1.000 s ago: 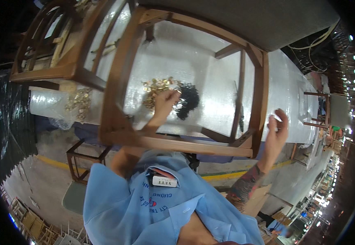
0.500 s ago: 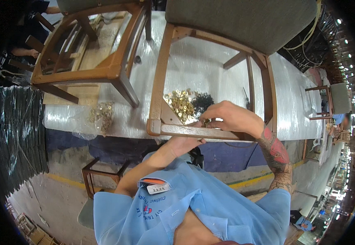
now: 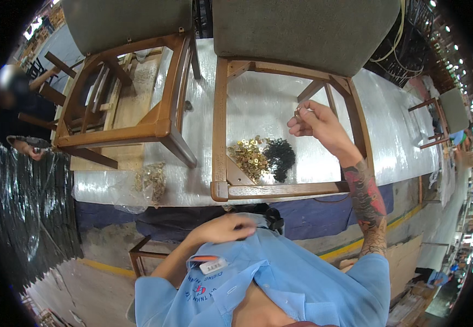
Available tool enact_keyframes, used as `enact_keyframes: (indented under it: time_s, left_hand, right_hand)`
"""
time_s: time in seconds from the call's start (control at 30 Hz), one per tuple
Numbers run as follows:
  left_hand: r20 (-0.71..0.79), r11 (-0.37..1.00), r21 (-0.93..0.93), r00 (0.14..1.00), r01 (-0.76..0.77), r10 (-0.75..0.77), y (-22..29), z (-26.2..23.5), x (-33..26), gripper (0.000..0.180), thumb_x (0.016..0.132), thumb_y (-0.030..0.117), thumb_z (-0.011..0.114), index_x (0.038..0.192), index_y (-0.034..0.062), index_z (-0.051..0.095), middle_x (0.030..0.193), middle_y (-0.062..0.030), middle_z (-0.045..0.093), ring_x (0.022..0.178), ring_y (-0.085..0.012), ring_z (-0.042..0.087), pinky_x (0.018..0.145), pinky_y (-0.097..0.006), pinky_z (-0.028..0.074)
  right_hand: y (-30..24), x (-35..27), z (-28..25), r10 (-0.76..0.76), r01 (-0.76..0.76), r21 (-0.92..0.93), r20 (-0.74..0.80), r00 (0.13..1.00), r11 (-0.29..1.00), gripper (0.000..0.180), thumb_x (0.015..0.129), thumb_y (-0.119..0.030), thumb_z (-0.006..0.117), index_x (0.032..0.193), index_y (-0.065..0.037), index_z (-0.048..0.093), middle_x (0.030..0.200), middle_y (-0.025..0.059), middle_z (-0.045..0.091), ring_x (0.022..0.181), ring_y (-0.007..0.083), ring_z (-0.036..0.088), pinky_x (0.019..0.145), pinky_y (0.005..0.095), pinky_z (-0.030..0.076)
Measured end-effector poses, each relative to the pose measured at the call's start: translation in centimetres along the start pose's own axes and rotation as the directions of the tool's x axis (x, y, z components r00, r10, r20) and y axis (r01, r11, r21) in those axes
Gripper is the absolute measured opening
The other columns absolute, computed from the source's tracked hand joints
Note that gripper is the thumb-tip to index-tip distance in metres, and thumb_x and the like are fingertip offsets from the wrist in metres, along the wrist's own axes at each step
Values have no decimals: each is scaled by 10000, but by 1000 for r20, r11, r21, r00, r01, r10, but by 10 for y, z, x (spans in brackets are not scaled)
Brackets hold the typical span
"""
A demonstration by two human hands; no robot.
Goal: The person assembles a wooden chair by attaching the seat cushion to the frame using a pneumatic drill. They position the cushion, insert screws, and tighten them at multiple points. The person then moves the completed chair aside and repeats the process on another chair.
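Note:
My right hand (image 3: 318, 126) is raised inside the open wooden seat frame (image 3: 291, 189) of the chair before me. Thumb and forefinger pinch a small metal fitting (image 3: 297, 111), its exact kind too small to make out. Within the frame, on the wrapped table, lie a pile of brass-coloured fittings (image 3: 251, 161) and, beside it, a heap of small black screws or similar pieces (image 3: 280, 158). My left hand (image 3: 230, 226) is low in front of my blue shirt, beyond the table's near edge. Its fingers are smeared by motion, and nothing shows in it.
A second upholstered chair (image 3: 138, 133) rests on a wooden board to the left. Near its leg is a clear plastic bag of fittings (image 3: 152, 182). A co-worker's hand (image 3: 29, 150) is at the far left. A stack of dark wrapped material (image 3: 32, 204) stands left of the table.
My right hand has lifted from the frame's near rail and moved farther up over the table, fitting in its fingers. My left hand has dropped from under the rail toward my body.

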State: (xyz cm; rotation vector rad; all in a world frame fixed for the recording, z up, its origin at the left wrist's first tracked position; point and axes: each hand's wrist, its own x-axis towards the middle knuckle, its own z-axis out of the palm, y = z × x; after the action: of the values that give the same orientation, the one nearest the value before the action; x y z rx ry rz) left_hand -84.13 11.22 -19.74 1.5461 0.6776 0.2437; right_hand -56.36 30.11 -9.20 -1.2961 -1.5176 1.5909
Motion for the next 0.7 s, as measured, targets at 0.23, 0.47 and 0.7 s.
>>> enact_keyframes:
  time_s: [0.23,0.47,0.7]
  left_hand:
    - [-701,943,-217,712,-254,31,103,-86,-16,357,983,204,572,1232,-53,574,974,-90,677,872,-115,634,753,-243,513]
    - [-874,697,-212,452,-685,178,116,-116,61,376,1003,168,547,1291,-73,546,1154,-156,640,993,-203,656,898,-347,565]
    - [-872,774,-304,490,-555,10,101,-133,82,265,965,113,596,1139,-86,605,970,-140,689,832,-179,679,742,-280,573]
  right_hand:
    - [-43,9,82,-167,131,245,132,977,961,262,1034,-232,473,1170,-11,512,950,108,660,803,141,648,772,284,551]
    - [-42,33,122,-758,621,-477,-167,630,622,148,919,-140,625,991,-18,667,957,80,662,841,194,642,737,324,505]
    - [-32,37,94,-630,509,-381,-348,694,772,159,874,-158,678,969,-40,725,915,85,691,886,183,635,781,307,483]
